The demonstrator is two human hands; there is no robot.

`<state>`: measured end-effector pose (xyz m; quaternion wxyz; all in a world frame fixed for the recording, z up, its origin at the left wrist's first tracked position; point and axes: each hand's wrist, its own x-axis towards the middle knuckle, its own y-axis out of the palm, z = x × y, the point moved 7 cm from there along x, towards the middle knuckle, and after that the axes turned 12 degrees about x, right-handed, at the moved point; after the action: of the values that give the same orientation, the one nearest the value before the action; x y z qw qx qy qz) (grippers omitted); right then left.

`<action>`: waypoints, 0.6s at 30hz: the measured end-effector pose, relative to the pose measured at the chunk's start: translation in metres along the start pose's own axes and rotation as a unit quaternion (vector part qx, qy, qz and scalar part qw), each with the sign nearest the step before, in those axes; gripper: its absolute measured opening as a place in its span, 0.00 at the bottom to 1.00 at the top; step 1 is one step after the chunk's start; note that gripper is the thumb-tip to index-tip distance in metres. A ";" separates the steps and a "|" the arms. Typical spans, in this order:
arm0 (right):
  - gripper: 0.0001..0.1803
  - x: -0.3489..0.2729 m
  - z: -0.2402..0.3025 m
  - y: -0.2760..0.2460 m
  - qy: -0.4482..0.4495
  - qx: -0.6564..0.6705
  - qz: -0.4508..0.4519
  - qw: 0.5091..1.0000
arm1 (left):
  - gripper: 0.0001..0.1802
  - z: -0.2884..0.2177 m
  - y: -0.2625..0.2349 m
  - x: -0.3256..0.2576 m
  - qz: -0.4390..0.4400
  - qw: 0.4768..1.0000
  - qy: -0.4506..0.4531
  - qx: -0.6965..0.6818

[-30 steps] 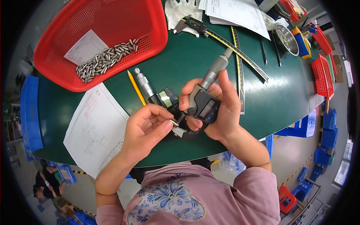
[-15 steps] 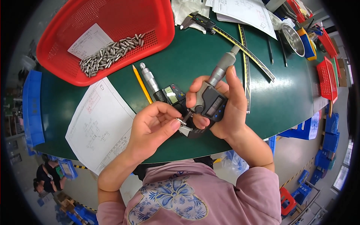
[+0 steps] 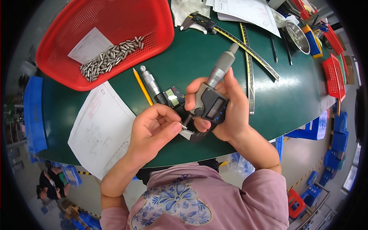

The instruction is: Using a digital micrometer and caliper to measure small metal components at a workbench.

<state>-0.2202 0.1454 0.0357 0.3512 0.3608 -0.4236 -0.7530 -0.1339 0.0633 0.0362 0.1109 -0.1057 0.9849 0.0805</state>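
Pin (image 3: 183, 126) between left fingertips (image 3: 175, 127)

Small metal pin (image 3: 183, 126) pinched in left hand (image 3: 153, 130): mostly covered by fingertips, only the tip shows. Grey digital micrometer (image 3: 210, 100) in right hand (image 3: 230, 111): frame back hidden by palm, display too small to tell. Second digital micrometer (image 3: 163, 92) on the green mat: lower end hidden behind the hands. Steel bowl (image 3: 297, 36) partly behind a white drawing sheet (image 3: 249, 9), itself cut off at top edge.
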 end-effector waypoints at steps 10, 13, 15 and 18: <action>0.35 -0.001 -0.001 -0.001 0.020 0.038 -0.015 0.999 | 0.07 -0.003 0.004 -0.001 0.026 0.997 0.058 -0.038; 0.35 -0.001 0.000 -0.005 0.022 0.042 -0.028 0.999 | 0.08 -0.003 0.005 0.000 0.031 0.997 0.057 -0.034; 0.35 0.001 -0.001 -0.004 0.023 0.032 -0.025 0.999 | 0.08 -0.002 0.004 0.001 0.024 0.997 0.061 -0.037; 0.35 0.001 -0.001 -0.005 0.023 0.032 -0.024 0.999 | 0.09 -0.001 0.004 0.002 0.025 0.998 0.042 -0.043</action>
<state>-0.2212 0.1462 0.0304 0.3310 0.3988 -0.4305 -0.7390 -0.1373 0.0667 0.0367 0.0632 -0.0885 0.9867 0.1208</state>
